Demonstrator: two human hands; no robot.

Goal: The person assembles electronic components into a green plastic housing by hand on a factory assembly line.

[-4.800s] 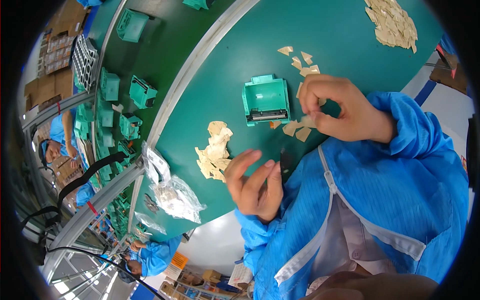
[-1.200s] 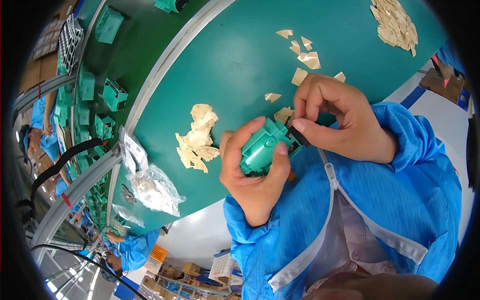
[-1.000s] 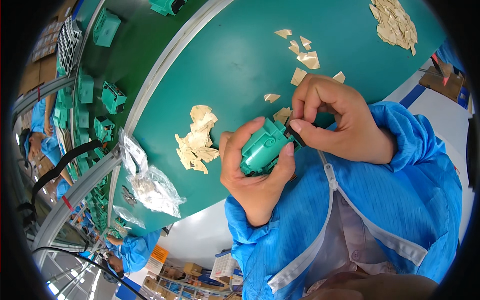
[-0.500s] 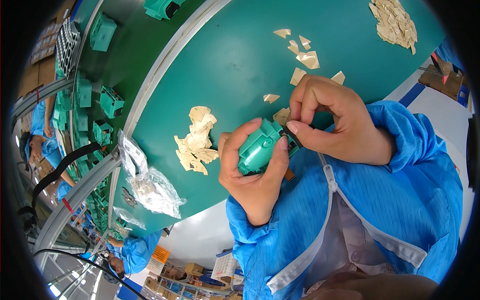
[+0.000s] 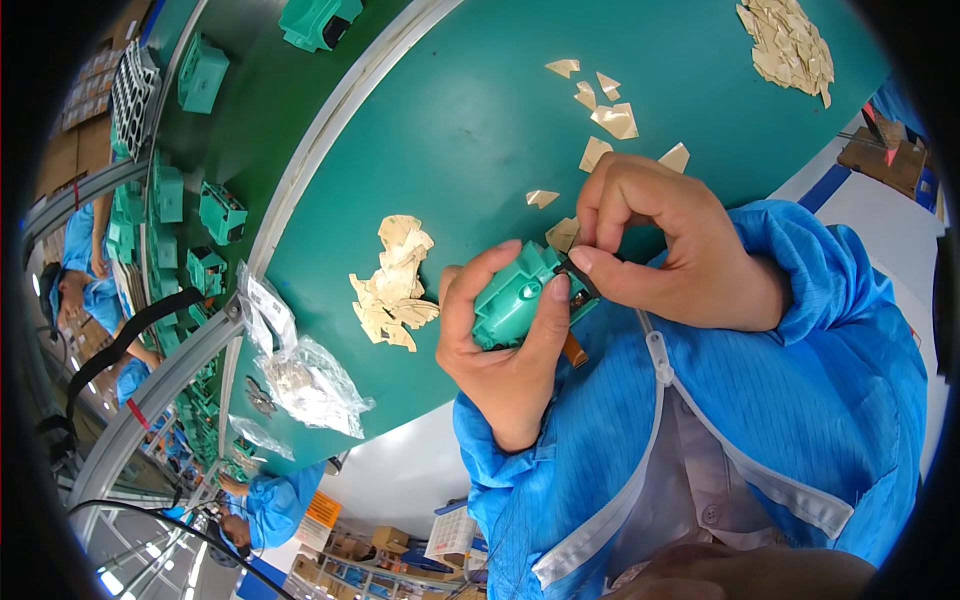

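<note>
A green plastic housing (image 5: 515, 295) is gripped in my left hand (image 5: 505, 365), thumb on the near side and fingers wrapped round the far side. An orange-brown flat strip (image 5: 575, 351) sticks out of its lower right end. My right hand (image 5: 665, 240) is closed in a pinch at the housing's dark open end, thumb and forefinger on a small black piece (image 5: 572, 268) whose kind I cannot make out. Just beyond the fingertips lies a cream paper scrap (image 5: 562, 234) on the green table (image 5: 470, 130).
Cream scraps (image 5: 392, 280) lie in a pile left of my hands; a bigger pile (image 5: 788, 50) is at the far right. A clear plastic bag (image 5: 312, 380) rests by the metal rail (image 5: 330, 110). Beyond it, green housings (image 5: 222, 212) stand on a darker green surface. Other people in blue work further left.
The housing has tilted slightly in my left hand, and more of the orange-brown strip shows. My right fingers have shifted a little at its end. Housings beyond the rail have moved slightly.
</note>
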